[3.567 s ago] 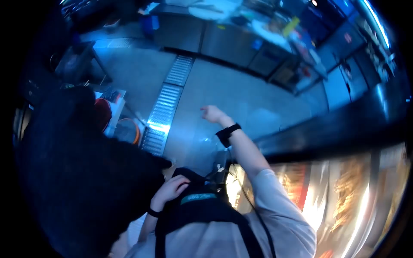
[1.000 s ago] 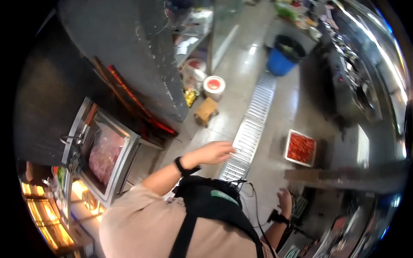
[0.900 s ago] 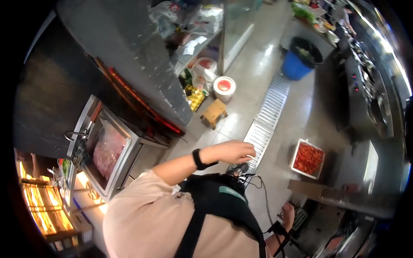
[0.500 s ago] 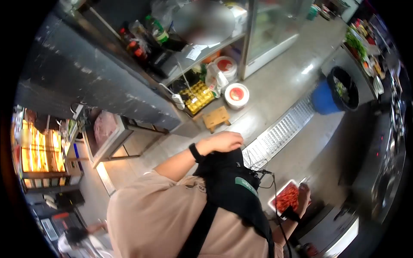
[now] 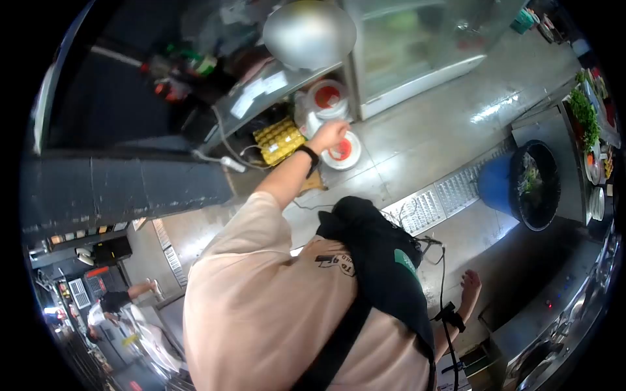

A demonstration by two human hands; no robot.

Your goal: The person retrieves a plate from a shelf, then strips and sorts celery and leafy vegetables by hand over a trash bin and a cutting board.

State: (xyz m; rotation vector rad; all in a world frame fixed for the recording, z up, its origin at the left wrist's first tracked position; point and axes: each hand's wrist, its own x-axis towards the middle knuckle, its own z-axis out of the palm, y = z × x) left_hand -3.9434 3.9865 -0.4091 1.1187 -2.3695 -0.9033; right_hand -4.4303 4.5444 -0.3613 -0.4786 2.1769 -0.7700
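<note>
My left hand point(image 5: 329, 135) is stretched forward with its fingers curled in, and nothing shows in it. A dark band is around that wrist. In the picture the hand overlaps a white tub with a red label point(image 5: 341, 151); I cannot tell whether they touch. My right hand point(image 5: 470, 287) hangs low at my right side, fingers loosely apart and holding nothing. A black band and a dark cable are near its wrist. The black apron point(image 5: 372, 254) hangs in front of my beige shirt.
Yellow egg trays point(image 5: 279, 140) sit under a metal shelf beside another tub point(image 5: 327, 96). A wooden stool point(image 5: 312, 185) is partly behind my left arm. A floor drain grate point(image 5: 420, 207) leads to a blue bin point(image 5: 499, 182). Another person point(image 5: 111, 309) is at the lower left.
My left hand has moved from beside the apron forward over the tub. The white tray of red food beside my right hand is out of sight, and that hand's fingers are apart.
</note>
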